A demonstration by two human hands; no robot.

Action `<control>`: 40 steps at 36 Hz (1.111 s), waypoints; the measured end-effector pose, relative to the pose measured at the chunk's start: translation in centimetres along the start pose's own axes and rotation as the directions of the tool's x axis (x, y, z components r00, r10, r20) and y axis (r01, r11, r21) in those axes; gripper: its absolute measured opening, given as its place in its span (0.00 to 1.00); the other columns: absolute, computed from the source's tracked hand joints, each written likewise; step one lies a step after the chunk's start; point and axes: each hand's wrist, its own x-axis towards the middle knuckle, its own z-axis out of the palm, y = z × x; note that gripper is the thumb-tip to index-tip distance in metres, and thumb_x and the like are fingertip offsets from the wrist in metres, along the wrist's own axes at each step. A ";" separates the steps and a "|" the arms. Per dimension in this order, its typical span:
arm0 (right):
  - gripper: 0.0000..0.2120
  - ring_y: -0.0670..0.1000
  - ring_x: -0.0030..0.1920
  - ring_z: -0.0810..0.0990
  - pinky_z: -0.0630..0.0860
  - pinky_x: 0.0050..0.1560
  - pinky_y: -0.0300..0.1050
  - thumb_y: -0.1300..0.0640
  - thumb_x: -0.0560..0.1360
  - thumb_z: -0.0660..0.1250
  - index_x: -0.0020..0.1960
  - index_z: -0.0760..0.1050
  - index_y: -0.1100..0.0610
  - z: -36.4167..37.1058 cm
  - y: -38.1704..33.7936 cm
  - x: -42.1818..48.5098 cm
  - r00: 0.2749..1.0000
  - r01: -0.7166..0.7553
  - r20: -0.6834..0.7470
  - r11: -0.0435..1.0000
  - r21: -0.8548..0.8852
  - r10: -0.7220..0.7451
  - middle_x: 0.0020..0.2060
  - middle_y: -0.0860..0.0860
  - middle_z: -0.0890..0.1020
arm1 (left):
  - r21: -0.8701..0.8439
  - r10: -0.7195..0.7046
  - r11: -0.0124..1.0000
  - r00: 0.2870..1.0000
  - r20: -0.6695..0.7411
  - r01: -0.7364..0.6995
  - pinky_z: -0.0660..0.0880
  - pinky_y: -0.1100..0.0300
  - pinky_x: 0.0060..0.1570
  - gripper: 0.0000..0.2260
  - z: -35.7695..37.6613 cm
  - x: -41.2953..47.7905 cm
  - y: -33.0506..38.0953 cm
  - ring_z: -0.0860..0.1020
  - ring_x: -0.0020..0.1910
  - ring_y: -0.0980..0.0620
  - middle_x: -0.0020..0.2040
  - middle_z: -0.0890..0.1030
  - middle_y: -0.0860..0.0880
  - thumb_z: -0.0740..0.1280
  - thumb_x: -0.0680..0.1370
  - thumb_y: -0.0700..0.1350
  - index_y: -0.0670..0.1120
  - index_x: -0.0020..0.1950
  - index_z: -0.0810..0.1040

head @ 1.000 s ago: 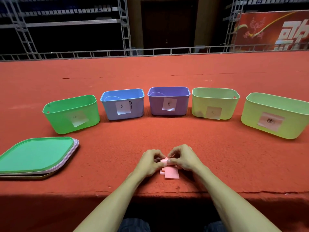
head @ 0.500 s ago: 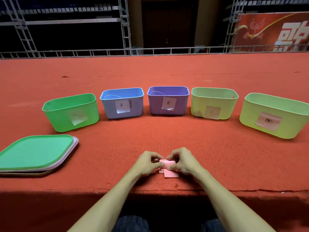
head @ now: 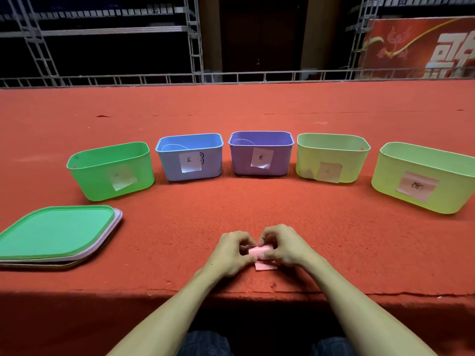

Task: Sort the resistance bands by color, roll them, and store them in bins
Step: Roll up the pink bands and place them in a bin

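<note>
Both curled sets of fingers, on the left hand (head: 231,253) and right hand (head: 285,246), are pinching the pink band (head: 259,251) on the red surface (head: 180,240) near its front edge, its loose tail shorter than a second ago, so rolling is likely nearing completion.

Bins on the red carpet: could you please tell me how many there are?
5, in a curved row, left to right: green bin, blue bin, purple bin, inner yellow-green bin, and outer yellow-green bin at the far right. None looks hidden.

Both hands pinch pink band (head: 261,251) between them: left hand (head: 230,254), right hand (head: 284,249). Five bins arc beyond; lids (head: 55,233) far left.
</note>
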 end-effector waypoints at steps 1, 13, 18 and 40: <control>0.08 0.41 0.33 0.76 0.75 0.38 0.43 0.52 0.63 0.76 0.38 0.77 0.47 0.1 0.1 0.2 1.000 0.000 -0.021 1.000 -0.012 0.000 0.34 0.46 0.82 | 0.011 -0.001 1.000 1.000 -0.016 0.001 0.75 0.68 0.45 0.08 0.1 0.2 -0.1 0.80 0.43 0.58 0.44 0.82 0.53 0.77 0.69 0.45 0.48 0.45 0.81; 0.10 0.47 0.39 0.80 0.76 0.44 0.43 0.59 0.62 0.76 0.43 0.82 0.50 0.1 1.2 2.0 0.994 -0.002 -0.112 1.000 -0.027 -0.001 0.36 0.47 0.83 | 0.014 -0.050 0.999 0.999 0.017 0.050 0.76 0.60 0.55 0.15 0.4 3.1 -1.1 0.80 0.50 0.55 0.51 0.81 0.52 0.77 0.66 0.42 0.51 0.51 0.81; 0.11 0.42 0.35 0.76 0.75 0.42 0.41 0.58 0.63 0.77 0.40 0.80 0.47 0.3 1.4 1.5 0.992 0.008 -0.128 1.000 -0.002 -0.008 0.34 0.45 0.81 | -0.027 -0.081 0.996 0.992 0.095 0.084 0.75 0.60 0.46 0.08 -0.2 3.1 -0.7 0.79 0.41 0.59 0.42 0.83 0.57 0.76 0.69 0.51 0.55 0.46 0.81; 0.13 0.40 0.40 0.81 0.77 0.44 0.41 0.46 0.59 0.77 0.42 0.81 0.42 -0.4 1.7 0.3 1.000 0.003 0.015 0.997 0.080 -0.004 0.39 0.42 0.85 | 0.033 -0.016 0.999 0.999 0.043 0.014 0.71 0.66 0.44 0.12 0.5 0.9 0.3 0.78 0.44 0.56 0.45 0.81 0.56 0.77 0.66 0.43 0.54 0.43 0.78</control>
